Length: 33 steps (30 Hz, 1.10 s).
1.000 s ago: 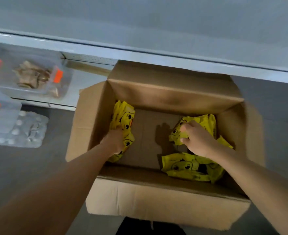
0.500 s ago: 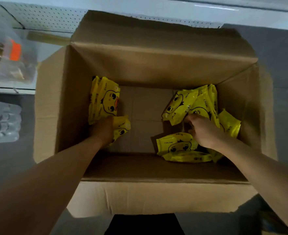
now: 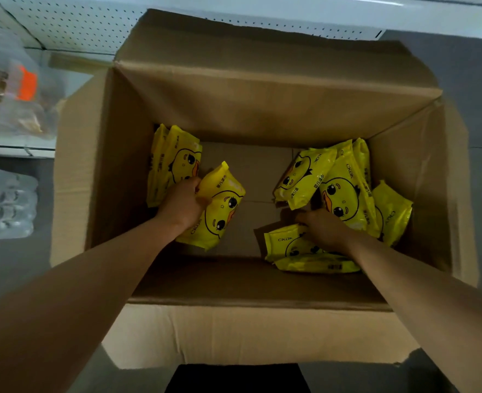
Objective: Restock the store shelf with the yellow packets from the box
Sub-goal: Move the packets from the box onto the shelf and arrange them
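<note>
An open cardboard box (image 3: 262,109) stands on the floor below me, with yellow duck-print packets inside. My left hand (image 3: 181,204) reaches into the left side and grips one yellow packet (image 3: 220,211), tilted up off the bottom. More packets (image 3: 171,160) lean against the left wall behind it. My right hand (image 3: 323,228) is at the right-hand pile, fingers curled on a flat packet (image 3: 283,242) at the front. Several upright packets (image 3: 339,182) lean just beyond that hand.
A white shelf with a perforated back panel (image 3: 72,21) runs along the top. Clear tubs with orange labels (image 3: 12,92) sit on a lower shelf at left, and a clear plastic pack (image 3: 5,204) lies on the grey floor beside the box.
My head has moved closer over the box. My left hand has lifted one packet away from the left stack. My right hand has dropped from the upright packets to the flat ones in front.
</note>
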Each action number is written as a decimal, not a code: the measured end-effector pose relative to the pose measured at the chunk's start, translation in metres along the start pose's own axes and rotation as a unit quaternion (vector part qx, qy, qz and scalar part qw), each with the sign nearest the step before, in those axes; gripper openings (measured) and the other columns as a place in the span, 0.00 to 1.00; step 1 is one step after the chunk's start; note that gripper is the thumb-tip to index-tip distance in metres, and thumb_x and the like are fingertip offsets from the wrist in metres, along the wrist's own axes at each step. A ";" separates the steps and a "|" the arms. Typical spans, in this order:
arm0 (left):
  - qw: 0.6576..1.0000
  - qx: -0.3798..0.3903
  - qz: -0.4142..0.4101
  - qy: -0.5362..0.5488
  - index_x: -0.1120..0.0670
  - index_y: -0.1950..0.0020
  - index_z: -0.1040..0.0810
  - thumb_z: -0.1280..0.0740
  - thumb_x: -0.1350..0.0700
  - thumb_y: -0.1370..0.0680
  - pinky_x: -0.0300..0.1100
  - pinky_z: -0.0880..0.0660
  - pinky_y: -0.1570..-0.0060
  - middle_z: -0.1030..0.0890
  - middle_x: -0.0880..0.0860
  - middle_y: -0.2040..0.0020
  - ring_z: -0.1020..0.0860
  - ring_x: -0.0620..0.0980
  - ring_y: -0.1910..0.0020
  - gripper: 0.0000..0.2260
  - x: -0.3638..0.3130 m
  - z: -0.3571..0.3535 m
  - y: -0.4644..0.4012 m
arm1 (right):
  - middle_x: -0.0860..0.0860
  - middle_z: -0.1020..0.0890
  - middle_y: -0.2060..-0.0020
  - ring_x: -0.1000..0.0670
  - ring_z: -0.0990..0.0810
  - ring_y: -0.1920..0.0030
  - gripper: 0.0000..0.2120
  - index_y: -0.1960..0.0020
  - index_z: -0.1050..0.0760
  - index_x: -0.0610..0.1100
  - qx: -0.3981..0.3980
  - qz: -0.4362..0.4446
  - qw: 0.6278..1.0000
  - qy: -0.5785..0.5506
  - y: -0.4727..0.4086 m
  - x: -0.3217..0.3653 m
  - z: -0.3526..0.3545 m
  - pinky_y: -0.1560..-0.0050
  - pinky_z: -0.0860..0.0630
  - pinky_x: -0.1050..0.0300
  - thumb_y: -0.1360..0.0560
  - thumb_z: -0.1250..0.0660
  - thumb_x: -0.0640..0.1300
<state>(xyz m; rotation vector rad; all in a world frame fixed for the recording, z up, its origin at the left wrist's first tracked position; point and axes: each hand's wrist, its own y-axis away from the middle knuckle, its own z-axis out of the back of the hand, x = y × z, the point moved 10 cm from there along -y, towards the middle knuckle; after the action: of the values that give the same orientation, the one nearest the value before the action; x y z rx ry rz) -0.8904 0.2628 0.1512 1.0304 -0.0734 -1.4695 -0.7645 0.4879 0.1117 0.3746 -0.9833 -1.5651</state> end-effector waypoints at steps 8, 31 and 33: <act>1.000 -0.023 -0.007 -0.011 0.58 0.40 0.25 0.36 0.57 0.21 0.44 0.29 0.52 0.20 0.58 0.47 0.22 0.56 0.49 0.11 -0.019 0.035 0.028 | 0.44 0.19 0.50 0.45 0.20 0.51 0.11 0.43 0.22 0.45 -0.091 -0.007 0.992 -0.091 0.039 0.011 0.044 0.44 0.24 0.52 0.22 0.40 0.40; 0.960 -0.185 -0.210 -0.017 0.55 0.53 0.26 0.32 0.56 0.26 0.42 0.36 0.66 0.24 0.54 0.60 0.27 0.54 0.60 0.05 -0.231 0.259 0.187 | 0.46 0.27 0.66 0.49 0.30 0.65 0.06 0.55 0.28 0.38 -0.400 0.065 0.879 -0.250 0.299 0.099 0.333 0.64 0.34 0.57 0.24 0.37 0.41; 0.951 -0.192 -0.242 -0.009 0.55 0.54 0.25 0.32 0.57 0.26 0.38 0.36 0.69 0.24 0.53 0.60 0.27 0.53 0.60 0.04 -0.250 0.277 0.205 | 0.48 0.27 0.67 0.51 0.31 0.67 0.05 0.58 0.29 0.41 -0.419 0.092 0.875 -0.224 0.326 0.111 0.355 0.68 0.34 0.63 0.23 0.37 0.39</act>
<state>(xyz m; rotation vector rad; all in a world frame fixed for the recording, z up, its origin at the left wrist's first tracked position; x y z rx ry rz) -0.9479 0.2805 0.5730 0.7402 0.4667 -1.8415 -0.8322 0.5343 0.5993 -0.6984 -0.5559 -1.7675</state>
